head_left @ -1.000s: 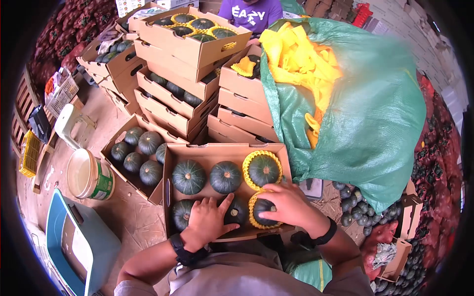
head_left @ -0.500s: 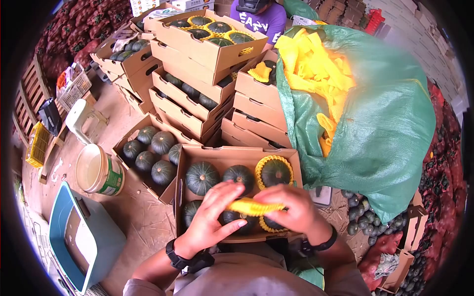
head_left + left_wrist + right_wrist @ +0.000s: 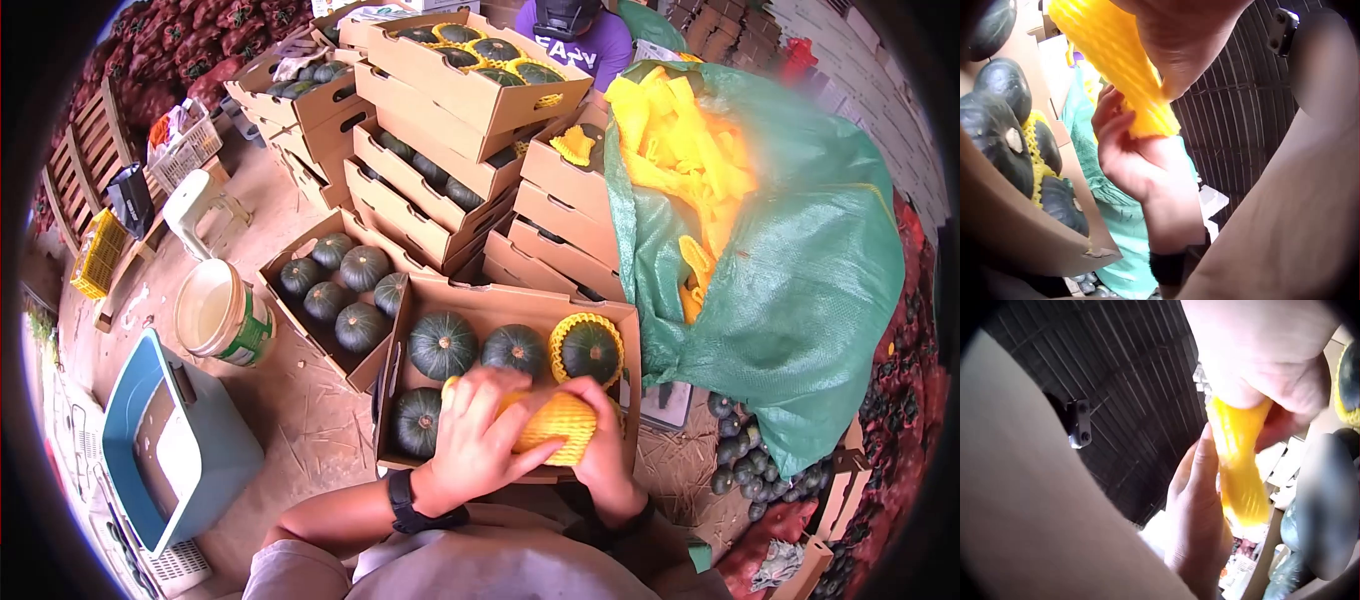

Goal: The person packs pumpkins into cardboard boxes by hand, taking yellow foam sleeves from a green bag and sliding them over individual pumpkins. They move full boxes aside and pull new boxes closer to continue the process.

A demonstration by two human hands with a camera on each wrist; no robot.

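Observation:
A yellow foam net sleeve [image 3: 560, 428] is held between both hands above the open cardboard box [image 3: 470, 292]. My right hand [image 3: 605, 450] grips one end; in the left wrist view its fingers curl round the sleeve's lower end. My left hand [image 3: 465, 435] holds the other part, its thumb along the near side. Dark green squashes [image 3: 443, 345] sit in the box below. At the back right, one squash [image 3: 590, 353] wears a yellow net around it. The hands and sleeve hide the front middle and front right of the box.
Left of this box stands another box with several bare squashes [image 3: 365, 268]. Behind rise stacked cardboard boxes [image 3: 440, 110]. A green sack [image 3: 790, 290] spilling yellow nets [image 3: 680, 140] leans on the right. A bucket [image 3: 215, 310] and blue tub [image 3: 220, 440] are at left; a person [image 3: 590, 50] is behind.
The hands left the squashes and rose with a yellow foam net sleeve, first flat in the right hand, now opened out and held by both. The head view has shifted left.

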